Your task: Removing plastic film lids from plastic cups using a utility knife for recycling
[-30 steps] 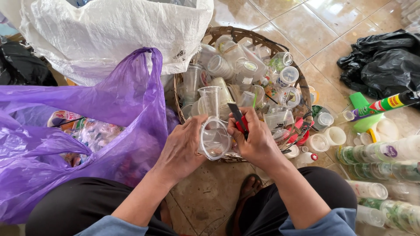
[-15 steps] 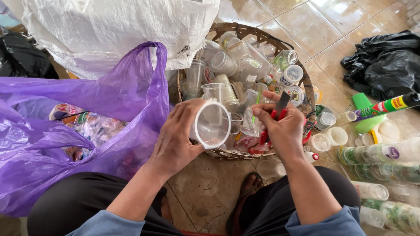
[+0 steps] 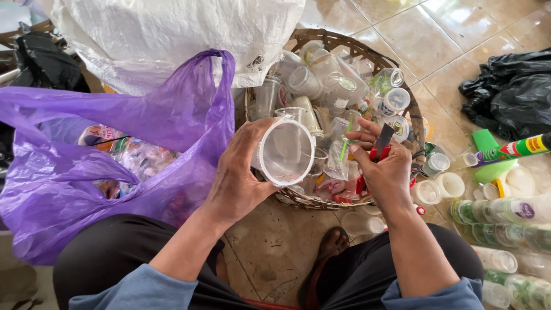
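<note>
Looking down from the head view, the left hand (image 3: 238,175) holds a clear cup (image 3: 285,152) on its side, mouth toward the camera, with fingers curled around its far wall and thumb along the near side, clamped on it. This cup sits just above the near rim of the basket (image 3: 402,97), at scene centre. Just right of the cup, the right hand (image 3: 383,172) grips a cutter (image 3: 380,146) with a red handle and dark blade pointing away; thumb and fingers are closed on the handle, the forefinger stretched left toward the basket's contents. Cup and cutter are near each other but not touching. Inside the woven basket lies a heap of clear cups and lidded tubs, some with green straws. At left, a purple bag (image 3: 103,143) stands open, coloured wrappers showing inside. Beyond it, a white sack (image 3: 172,34) leans against the basket. At far right lies a black bag (image 3: 511,92); nearer, rows of stacked cups (image 3: 505,212) lie on the tiled floor beside a green scoop (image 3: 488,155).
</note>
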